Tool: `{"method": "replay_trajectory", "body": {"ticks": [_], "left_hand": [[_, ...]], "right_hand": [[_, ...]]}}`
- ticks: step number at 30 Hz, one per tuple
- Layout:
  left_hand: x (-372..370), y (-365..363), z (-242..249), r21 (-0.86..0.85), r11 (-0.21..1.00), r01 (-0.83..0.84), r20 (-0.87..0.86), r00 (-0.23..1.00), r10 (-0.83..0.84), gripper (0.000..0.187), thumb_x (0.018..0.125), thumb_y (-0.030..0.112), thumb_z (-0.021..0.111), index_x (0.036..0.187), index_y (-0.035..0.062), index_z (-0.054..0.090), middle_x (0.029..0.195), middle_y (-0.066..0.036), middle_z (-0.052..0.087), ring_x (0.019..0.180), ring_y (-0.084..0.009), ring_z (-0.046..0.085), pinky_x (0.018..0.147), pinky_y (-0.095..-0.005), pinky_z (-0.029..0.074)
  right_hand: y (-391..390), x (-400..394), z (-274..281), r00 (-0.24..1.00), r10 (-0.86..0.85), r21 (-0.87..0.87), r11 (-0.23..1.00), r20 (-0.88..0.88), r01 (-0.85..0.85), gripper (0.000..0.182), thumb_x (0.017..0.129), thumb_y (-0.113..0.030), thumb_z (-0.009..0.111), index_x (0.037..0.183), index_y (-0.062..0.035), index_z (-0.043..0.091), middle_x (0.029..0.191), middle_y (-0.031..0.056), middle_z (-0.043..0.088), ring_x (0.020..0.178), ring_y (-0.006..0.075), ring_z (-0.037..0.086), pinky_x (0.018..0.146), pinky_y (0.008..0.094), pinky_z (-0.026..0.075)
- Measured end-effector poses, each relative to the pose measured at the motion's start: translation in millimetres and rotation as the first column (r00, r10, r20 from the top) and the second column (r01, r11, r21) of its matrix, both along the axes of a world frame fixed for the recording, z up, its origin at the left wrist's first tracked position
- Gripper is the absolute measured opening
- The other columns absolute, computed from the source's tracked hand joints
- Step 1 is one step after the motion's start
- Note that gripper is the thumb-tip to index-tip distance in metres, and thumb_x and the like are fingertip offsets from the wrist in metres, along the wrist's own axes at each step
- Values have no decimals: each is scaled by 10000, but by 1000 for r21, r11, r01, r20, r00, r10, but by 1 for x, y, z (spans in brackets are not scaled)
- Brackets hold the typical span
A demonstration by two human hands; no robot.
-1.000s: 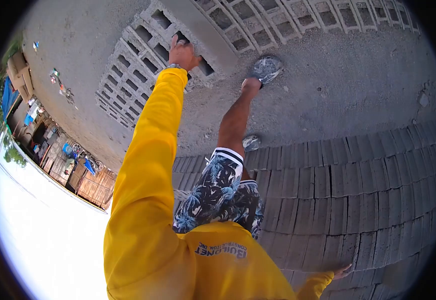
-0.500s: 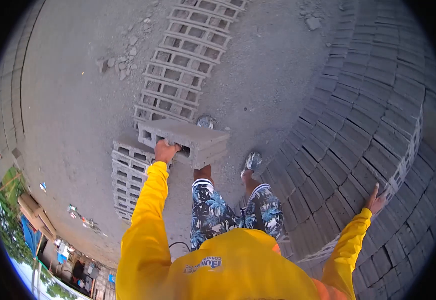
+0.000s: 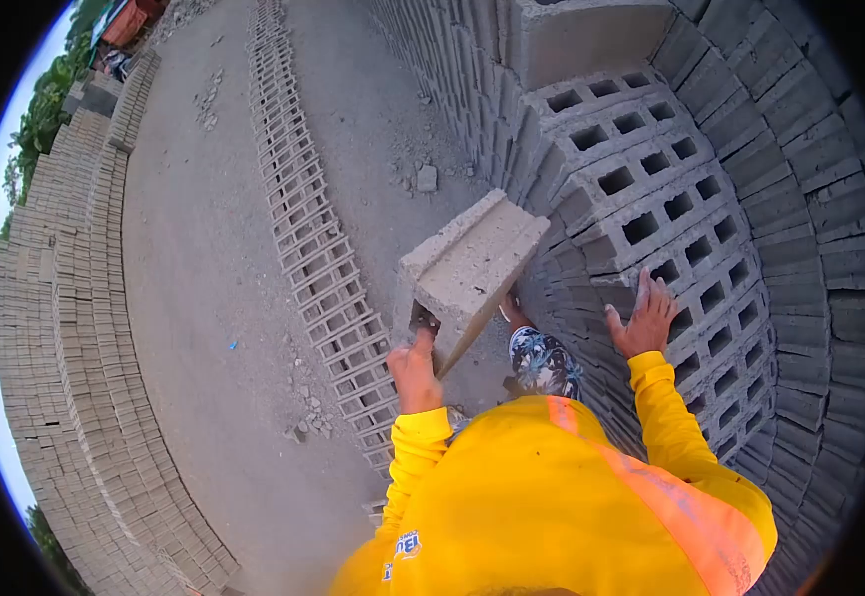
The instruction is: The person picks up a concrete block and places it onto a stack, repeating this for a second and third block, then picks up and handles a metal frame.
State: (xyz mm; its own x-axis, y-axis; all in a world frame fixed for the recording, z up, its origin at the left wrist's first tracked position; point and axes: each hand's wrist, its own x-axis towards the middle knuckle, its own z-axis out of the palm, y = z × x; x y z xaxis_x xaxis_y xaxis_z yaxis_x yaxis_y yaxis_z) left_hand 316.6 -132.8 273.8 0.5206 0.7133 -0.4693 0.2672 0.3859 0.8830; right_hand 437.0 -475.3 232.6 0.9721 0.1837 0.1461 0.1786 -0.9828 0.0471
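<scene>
A grey concrete hollow block (image 3: 487, 263) is raised off the ground in front of me. My left hand (image 3: 415, 372) grips it at the near end, fingers hooked into one of its hollow openings. To the right, my right hand (image 3: 643, 316) is open with its fingers spread, at the edge of a stack of hollow blocks (image 3: 696, 223) whose holes face up. The palm overlaps the stack's near side in this view. At the far end of that stack, another block (image 3: 591, 45) stands higher than the rest.
A long row of hollow blocks (image 3: 298, 189) lies along the ground to my left. Beyond it rises a long wall of stacked blocks (image 3: 85, 328). Rubble (image 3: 315, 412) is scattered on the dirt, and more stacked blocks (image 3: 800, 179) curve around at right.
My view has turned right toward the stack. The block stays in my left hand and now points away from me. My right hand has come nearer, its fingers spread.
</scene>
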Motion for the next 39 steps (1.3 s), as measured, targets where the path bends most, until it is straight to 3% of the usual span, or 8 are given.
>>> {"method": "replay_trajectory", "body": {"ticks": [4, 10, 20, 23, 30, 35, 37, 39], "left_hand": [[144, -11, 87, 6, 998, 58, 48, 997, -59, 354, 805, 236, 743, 939, -90, 702, 785, -51, 602, 708, -132, 502, 711, -294, 405], [321, -55, 169, -22, 959, 284, 214, 938, -273, 303, 807, 175, 760, 965, -79, 710, 886, -86, 668, 766, -173, 609, 739, -309, 466], [483, -117, 194, 111, 809, 577, 2, 814, -580, 346, 786, 187, 779, 941, -104, 675, 880, -157, 684, 725, -234, 666, 638, -355, 517], [512, -145, 199, 43, 807, 589, -186, 798, -573, 293, 815, 95, 725, 1077, -35, 703, 1059, -129, 699, 870, -246, 680, 797, -337, 534], [519, -122, 168, 279, 507, 816, -24, 534, -845, 379, 913, 226, 636, 1151, -69, 625, 1062, -143, 683, 958, -246, 658, 876, -364, 487], [438, -24, 215, 672, 630, 388, 100, 796, -597, 465, 1001, 337, 518, 1311, -6, 569, 1229, -156, 660, 1215, -248, 588, 1067, -366, 405], [412, 33, 170, 599, 764, 241, 106, 921, -374, 458, 1006, 339, 515, 1302, -5, 568, 1228, -131, 657, 1137, -219, 622, 1024, -337, 436], [386, 60, 105, 213, 938, 275, -116, 960, -255, 533, 1009, 418, 465, 1354, 15, 520, 1277, -140, 624, 1129, -246, 612, 995, -374, 455]], "right_hand": [[-9, 8, 15, 1000, -5, 235, 972, 3, 4, 832, 796, -425, 692, 1486, -94, 364, 1440, 201, 407, 1362, 379, 358, 1090, 590, 250], [1, 71, 48, 990, -59, 579, 815, 129, -27, 613, 757, -253, 734, 1298, -41, 540, 1360, 191, 471, 1249, 391, 445, 1006, 517, 330], [49, 165, 82, 997, -27, 830, 556, 79, -51, 530, 769, -256, 740, 1226, -40, 581, 1309, 179, 520, 1183, 354, 494, 980, 485, 364], [52, 187, 78, 996, -9, 845, 531, 87, -69, 497, 799, -268, 727, 1214, -31, 591, 1297, 163, 536, 1177, 339, 502, 988, 470, 368], [49, 240, 83, 984, -58, 834, 540, 170, -112, 432, 846, -278, 706, 1185, -26, 613, 1270, 148, 561, 1177, 310, 509, 979, 452, 387], [45, 322, 140, 900, -85, 694, 669, 428, -267, 472, 838, -342, 712, 1175, -27, 614, 1228, 141, 591, 1136, 321, 529, 1002, 479, 344], [56, 357, 174, 893, -23, 559, 787, 449, -261, 491, 838, -391, 692, 1146, -12, 640, 1196, 156, 611, 1120, 324, 543, 1030, 494, 323], [72, 384, 188, 931, 50, 416, 885, 363, -210, 513, 838, -437, 669, 1106, 1, 667, 1162, 176, 631, 1114, 328, 551, 1054, 508, 303]]}}
